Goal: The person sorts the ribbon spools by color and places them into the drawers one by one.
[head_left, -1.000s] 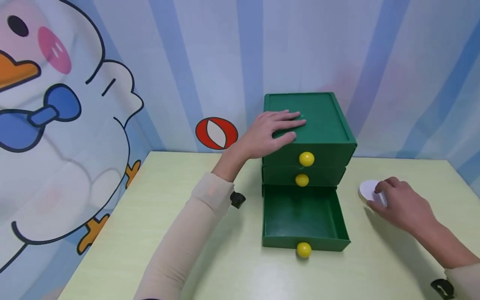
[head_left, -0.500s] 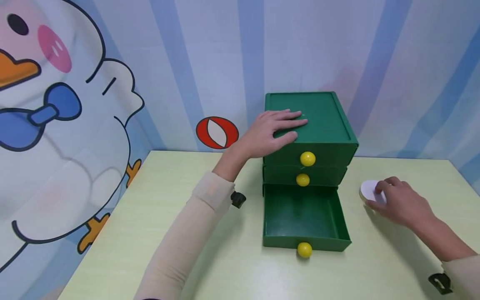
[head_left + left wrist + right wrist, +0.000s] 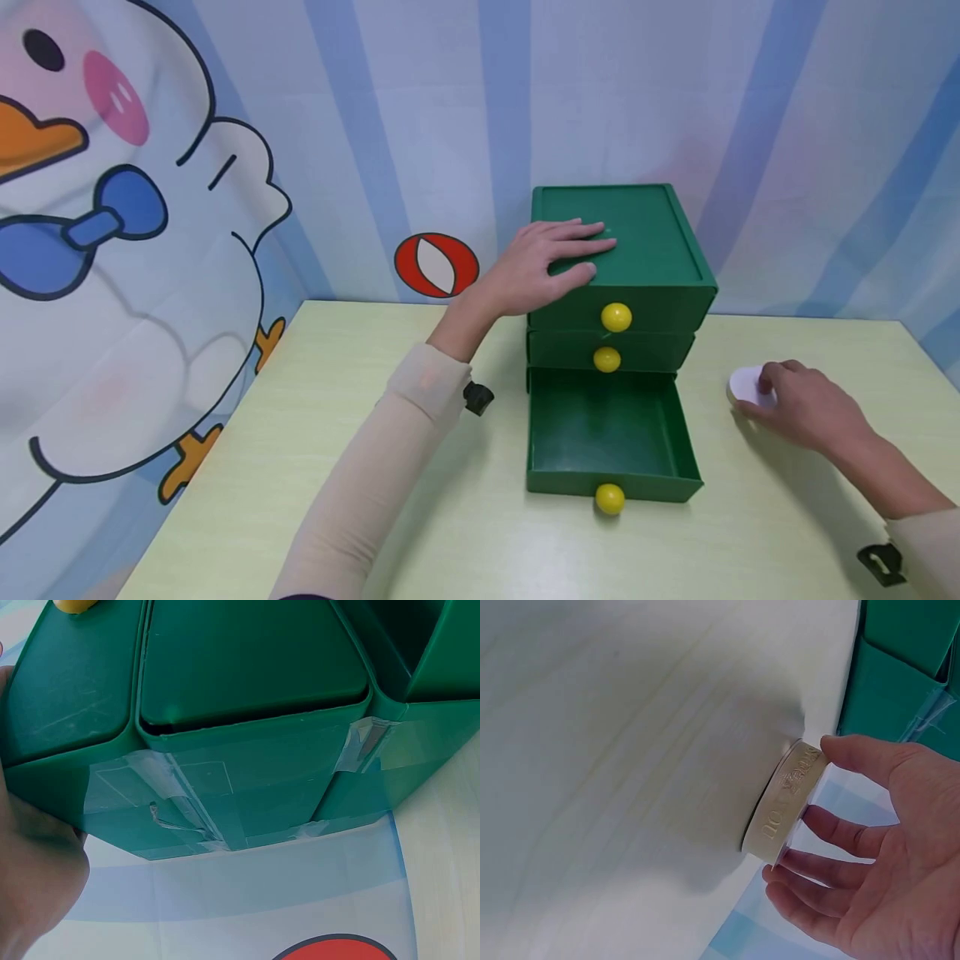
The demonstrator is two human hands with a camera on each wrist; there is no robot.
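My left hand (image 3: 536,268) rests with spread fingers on the top of a green cabinet of small drawers (image 3: 645,212). Its bottom drawer (image 3: 652,488) is pulled out, with nothing inside; the two above it are in. Right of the cabinet, my right hand (image 3: 817,410) holds a flat round ribbon spool (image 3: 742,385) with a white face. In the right wrist view, thumb and fingertips sit at opposite sides of the spool's edge, where a gold-beige ribbon (image 3: 784,802) with raised lettering shows. The spool lies flat at the tabletop. My fingers hide part of its white face.
Yellow round knobs (image 3: 610,500) stick out from the drawer fronts. Clear tape (image 3: 367,742) runs across the cabinet's side. Behind the pale wooden table (image 3: 360,467) hangs a blue striped backdrop (image 3: 615,92) with a cartoon duck (image 3: 112,350) at the left.
The right hand and the ribbon spool have shifted slightly to the right, away from the cabinet. My left hand stays in place on the cabinet top.
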